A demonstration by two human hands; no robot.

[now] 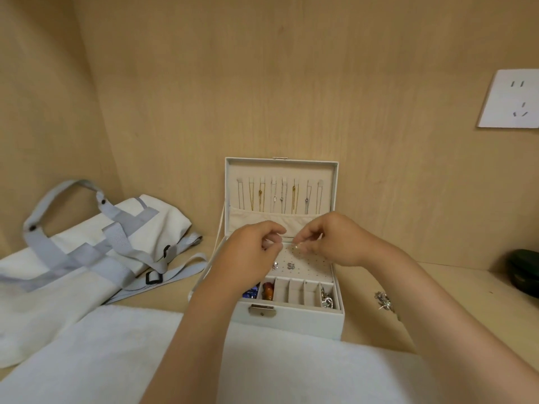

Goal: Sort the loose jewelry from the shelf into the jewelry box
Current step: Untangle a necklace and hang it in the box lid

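Note:
A white jewelry box (291, 319) stands open on the wooden shelf, its lid upright with several necklaces (280, 198) hanging inside. Both hands hover over its perforated earring panel (309, 265), where two sparkly studs (283, 265) sit. My right hand (329, 239) pinches a small earring (296, 246) between thumb and fingers just above the panel. My left hand (250, 252) has curled fingers close beside it; what they pinch is too small to tell. Front compartments hold a blue piece (250, 293), an amber piece (268, 290) and silver jewelry (327, 300).
Loose silver jewelry (385, 301) lies on the shelf right of the box. A white and grey tote bag (87, 252) sprawls at the left. A white cloth (262, 365) covers the front. A dark green case (525, 272) sits far right, a wall socket (513, 99) above.

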